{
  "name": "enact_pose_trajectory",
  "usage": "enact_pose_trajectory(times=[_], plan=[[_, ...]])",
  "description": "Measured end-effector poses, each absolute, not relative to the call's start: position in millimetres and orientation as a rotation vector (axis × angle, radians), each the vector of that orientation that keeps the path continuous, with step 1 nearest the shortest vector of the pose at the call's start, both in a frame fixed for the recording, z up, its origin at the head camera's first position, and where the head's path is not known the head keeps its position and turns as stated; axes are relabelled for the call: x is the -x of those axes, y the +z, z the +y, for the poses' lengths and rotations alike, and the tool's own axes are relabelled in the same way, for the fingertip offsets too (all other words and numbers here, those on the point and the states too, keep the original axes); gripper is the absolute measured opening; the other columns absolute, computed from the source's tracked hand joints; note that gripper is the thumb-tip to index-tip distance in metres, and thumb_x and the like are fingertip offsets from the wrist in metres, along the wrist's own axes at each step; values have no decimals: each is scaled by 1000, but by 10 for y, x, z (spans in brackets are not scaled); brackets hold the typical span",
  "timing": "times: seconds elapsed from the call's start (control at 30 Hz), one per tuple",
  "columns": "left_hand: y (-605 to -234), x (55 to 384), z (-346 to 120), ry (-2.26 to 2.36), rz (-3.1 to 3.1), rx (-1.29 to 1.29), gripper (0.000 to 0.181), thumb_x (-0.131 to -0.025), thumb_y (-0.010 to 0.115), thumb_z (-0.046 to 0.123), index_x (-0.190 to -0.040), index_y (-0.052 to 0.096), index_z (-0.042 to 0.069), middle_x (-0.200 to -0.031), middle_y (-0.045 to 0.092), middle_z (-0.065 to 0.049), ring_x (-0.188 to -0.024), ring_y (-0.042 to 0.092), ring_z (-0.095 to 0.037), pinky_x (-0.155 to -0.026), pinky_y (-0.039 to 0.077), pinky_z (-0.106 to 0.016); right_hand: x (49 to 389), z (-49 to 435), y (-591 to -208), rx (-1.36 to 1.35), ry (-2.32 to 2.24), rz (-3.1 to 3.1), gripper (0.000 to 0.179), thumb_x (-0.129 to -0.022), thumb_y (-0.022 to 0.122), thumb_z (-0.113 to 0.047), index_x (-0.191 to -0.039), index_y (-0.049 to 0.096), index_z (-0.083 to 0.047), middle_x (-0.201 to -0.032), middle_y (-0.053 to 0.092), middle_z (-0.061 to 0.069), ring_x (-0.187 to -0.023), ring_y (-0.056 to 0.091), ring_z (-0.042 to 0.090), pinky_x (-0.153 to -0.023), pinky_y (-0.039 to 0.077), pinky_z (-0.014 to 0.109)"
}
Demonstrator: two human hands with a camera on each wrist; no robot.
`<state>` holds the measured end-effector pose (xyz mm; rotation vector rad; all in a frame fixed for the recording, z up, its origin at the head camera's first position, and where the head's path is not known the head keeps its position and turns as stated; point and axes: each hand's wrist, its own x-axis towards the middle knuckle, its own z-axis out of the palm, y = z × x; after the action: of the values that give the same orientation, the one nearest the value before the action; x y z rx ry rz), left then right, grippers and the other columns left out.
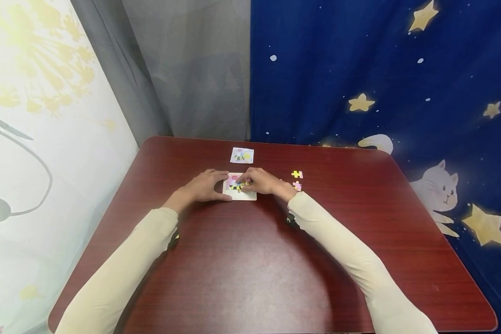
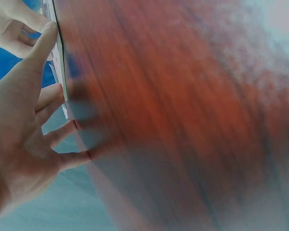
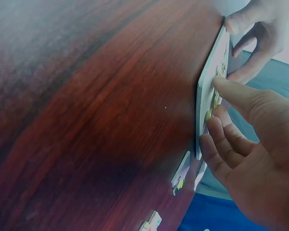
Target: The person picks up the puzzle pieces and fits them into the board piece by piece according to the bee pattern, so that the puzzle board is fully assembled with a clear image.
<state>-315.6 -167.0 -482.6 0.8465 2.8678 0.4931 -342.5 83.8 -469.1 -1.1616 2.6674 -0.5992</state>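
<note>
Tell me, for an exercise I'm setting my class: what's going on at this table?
A person in pale sleeves is working bare-handed on a small puzzle board. The left hand touches its left side, thumb at the near corner, while the right hand works over it; whether it pinches a piece is hard to tell. The board is partly filled, with a bare strip nearest the person. At least two loose pieces lie to the right, and a picture card lies beyond.
</note>
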Motion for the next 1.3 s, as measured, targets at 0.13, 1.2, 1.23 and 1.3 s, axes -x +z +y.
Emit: enact_pose_trajectory(times=[0.13, 1.2, 1.23, 1.3], plan=[[-4835, 3162, -1674, 492, 2865, -849, 94, -82, 80, 64, -152, 53, 6, -161, 46, -9, -147, 38, -37, -118, 33, -58, 3406, 823, -4689, 1138, -580, 2681, 29, -97, 76, -17, -125, 76, -11, -109, 69, 9, -101, 64, 20, -90, 51, 33], [-4817, 3155, -1671, 495, 2849, -811, 94, -83, 79, 65, -153, 53, 8, -161, 45, -9, -148, 37, -37, -118, 32, -59, 3362, 842, -4744, 1084, -675, 2727, 35, -97, 76, -16, -131, 72, -11, -112, 69, 9, -102, 65, 21, -91, 52, 34], [-4819, 3155, -1671, 499, 2850, -815, 94, -83, 79, 65, -152, 53, 8, -161, 45, -9, -147, 37, -37, -118, 32, -59, 3364, 848, -4748, 1090, -681, 2727, 35, -97, 76, -16, -131, 72, -10, -113, 70, 9, -103, 65, 21, -91, 52, 34], [-4818, 3153, -1675, 500, 2852, -820, 93, -82, 79, 64, -152, 53, 8, -161, 46, -9, -147, 37, -37, -118, 32, -59, 3369, 868, -4753, 1103, -685, 2731, 36, -97, 76, -17, -131, 72, -10, -113, 70, 8, -102, 65, 20, -91, 52, 33]])
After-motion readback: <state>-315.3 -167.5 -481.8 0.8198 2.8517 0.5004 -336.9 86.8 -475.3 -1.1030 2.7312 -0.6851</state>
